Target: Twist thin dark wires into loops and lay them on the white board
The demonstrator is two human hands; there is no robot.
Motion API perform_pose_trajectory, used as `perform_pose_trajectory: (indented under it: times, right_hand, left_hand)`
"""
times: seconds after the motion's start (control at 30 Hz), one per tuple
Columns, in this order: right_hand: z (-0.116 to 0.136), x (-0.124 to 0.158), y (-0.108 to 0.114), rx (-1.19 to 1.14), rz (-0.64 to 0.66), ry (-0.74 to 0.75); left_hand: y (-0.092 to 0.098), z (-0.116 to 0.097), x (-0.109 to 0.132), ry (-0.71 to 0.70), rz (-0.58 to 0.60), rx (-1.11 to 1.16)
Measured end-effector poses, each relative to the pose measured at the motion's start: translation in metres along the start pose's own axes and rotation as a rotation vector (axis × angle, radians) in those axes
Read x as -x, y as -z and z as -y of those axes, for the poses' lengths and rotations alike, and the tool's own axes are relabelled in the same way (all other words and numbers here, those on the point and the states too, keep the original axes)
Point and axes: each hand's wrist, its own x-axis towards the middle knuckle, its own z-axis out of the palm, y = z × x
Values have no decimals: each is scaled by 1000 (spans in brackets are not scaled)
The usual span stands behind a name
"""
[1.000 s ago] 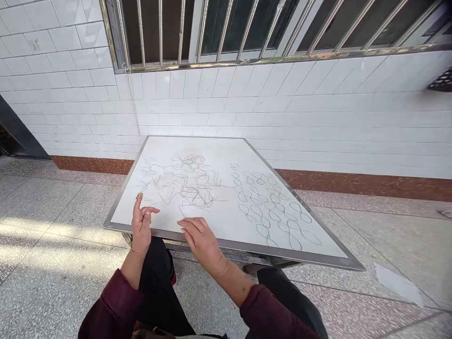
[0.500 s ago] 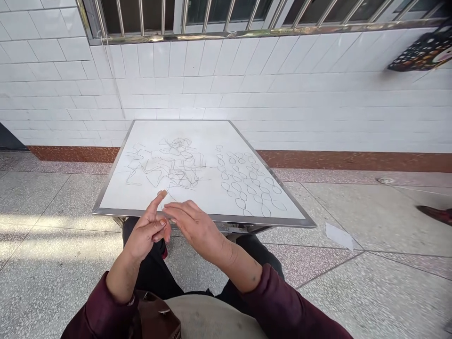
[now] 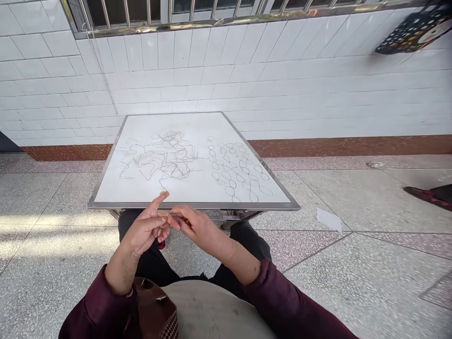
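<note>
Hands (image 3: 173,226) meeting just before steel-framed board (image 3: 247,205)

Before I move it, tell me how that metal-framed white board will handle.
The board is probably stiff, its top flat inside the metal frame. That frame may add weight, and the smooth face may give little grip.

A person's left hand (image 3: 146,230) raises its index finger (image 3: 158,203) forward, the remaining fingers curled in toward the palm, while the right hand (image 3: 199,230) reaches across palm down, its fingertips (image 3: 173,219) touching the left hand's curled fingers. The two hands meet in front of the body, the left wrist (image 3: 131,252) angled so the palm faces right. Bare forearms (image 3: 240,263) slant inward from maroon sleeves (image 3: 282,296) that end short of the wrists, with creases showing in the skin at the right wrist (image 3: 226,249).
</note>
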Motion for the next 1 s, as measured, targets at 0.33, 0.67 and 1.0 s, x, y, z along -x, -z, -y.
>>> perform_pose_trajectory:
  times: [0.33, 0.67, 1.0]
  right_hand:
    - [3, 16, 12, -135, -34, -126]
    - [4, 30, 19, -277, -25, -127]
    - [2, 32, 25, -212, -72, -140]
  left_hand:
    - [-22, 8, 0, 56, -9, -5]
    - [-29, 21, 0, 139, -14, 97]
    - [-34, 21, 5, 100, -35, 119]
